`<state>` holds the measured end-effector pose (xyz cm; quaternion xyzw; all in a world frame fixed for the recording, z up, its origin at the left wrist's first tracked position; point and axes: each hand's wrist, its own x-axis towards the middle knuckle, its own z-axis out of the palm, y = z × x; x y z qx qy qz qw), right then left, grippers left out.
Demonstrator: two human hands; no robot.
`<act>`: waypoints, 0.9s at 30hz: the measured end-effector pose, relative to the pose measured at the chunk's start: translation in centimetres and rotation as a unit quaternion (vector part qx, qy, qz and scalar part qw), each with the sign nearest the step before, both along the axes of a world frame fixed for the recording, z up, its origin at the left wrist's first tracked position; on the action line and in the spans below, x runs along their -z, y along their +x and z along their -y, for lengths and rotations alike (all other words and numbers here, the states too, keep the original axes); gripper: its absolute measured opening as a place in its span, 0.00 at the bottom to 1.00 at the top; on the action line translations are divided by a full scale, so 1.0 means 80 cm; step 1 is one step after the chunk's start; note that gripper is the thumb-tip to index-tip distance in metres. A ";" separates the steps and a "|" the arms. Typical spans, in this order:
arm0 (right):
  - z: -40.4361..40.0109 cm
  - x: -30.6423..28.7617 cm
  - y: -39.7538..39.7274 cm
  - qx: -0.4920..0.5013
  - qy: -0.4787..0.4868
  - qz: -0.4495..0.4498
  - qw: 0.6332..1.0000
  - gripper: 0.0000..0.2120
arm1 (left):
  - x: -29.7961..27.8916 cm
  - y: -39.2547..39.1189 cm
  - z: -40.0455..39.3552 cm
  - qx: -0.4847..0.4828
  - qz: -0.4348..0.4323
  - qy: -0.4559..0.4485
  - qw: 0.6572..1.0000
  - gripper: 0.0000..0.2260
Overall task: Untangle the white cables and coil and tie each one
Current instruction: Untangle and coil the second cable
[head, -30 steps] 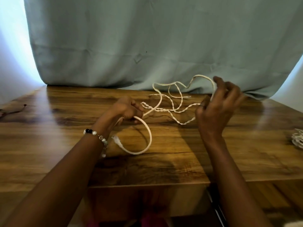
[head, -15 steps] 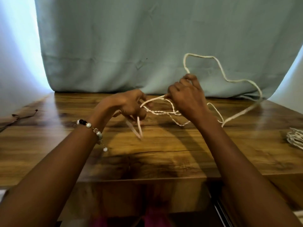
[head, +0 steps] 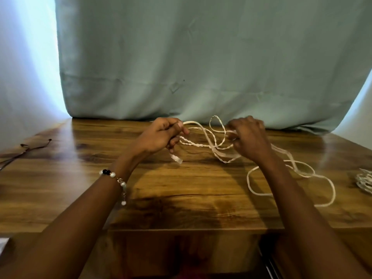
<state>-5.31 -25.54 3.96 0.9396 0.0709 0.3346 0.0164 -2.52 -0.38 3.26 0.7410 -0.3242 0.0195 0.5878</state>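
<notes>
A thin dark cord [head: 24, 152] lies at the frame's left edge on the wooden table [head: 181, 190]. At centre, the left hand [head: 161, 135] pinches the tangled white cables [head: 213, 143], a connector [head: 177, 158] dangling below. The right hand [head: 249, 137] grips the strands; loose loops trail right. A coiled white bundle [head: 365, 181] sits far right.
</notes>
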 end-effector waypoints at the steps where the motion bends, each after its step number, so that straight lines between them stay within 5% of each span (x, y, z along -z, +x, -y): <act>1: -0.012 0.002 0.001 -0.084 0.046 0.005 0.995 0.21 | -0.003 0.000 0.006 -0.008 0.000 -0.005 1.000 0.13; 3: -0.038 0.003 0.006 -0.211 0.108 0.002 0.971 0.28 | -0.009 0.001 0.016 -0.009 -0.006 -0.011 1.000 0.14; 5: -0.063 0.004 0.013 -0.262 0.153 0.004 0.953 0.23 | -0.014 0.002 0.022 0.016 -0.042 -0.046 0.998 0.15; 9: -0.093 0.002 0.036 -0.296 0.386 0.001 0.874 0.12 | -0.021 0.013 0.015 0.080 -0.131 -0.150 0.977 0.16; 11: -0.102 0.002 0.054 -0.264 0.419 0.011 0.869 0.12 | -0.020 0.022 0.007 0.109 -0.143 -0.178 0.967 0.16; 19: -0.144 0.016 0.082 -0.079 0.033 -0.067 0.994 0.17 | 0.003 0.059 -0.019 0.198 -0.186 -0.304 0.913 0.20; 23: -0.159 0.024 0.057 -0.123 -0.136 -0.144 0.972 0.12 | -0.009 0.073 -0.049 0.187 -0.153 -0.394 0.887 0.21; 27: -0.166 0.026 0.047 -0.167 -0.248 -0.132 0.945 0.18 | -0.002 0.080 -0.054 0.050 -0.128 -0.402 0.905 0.16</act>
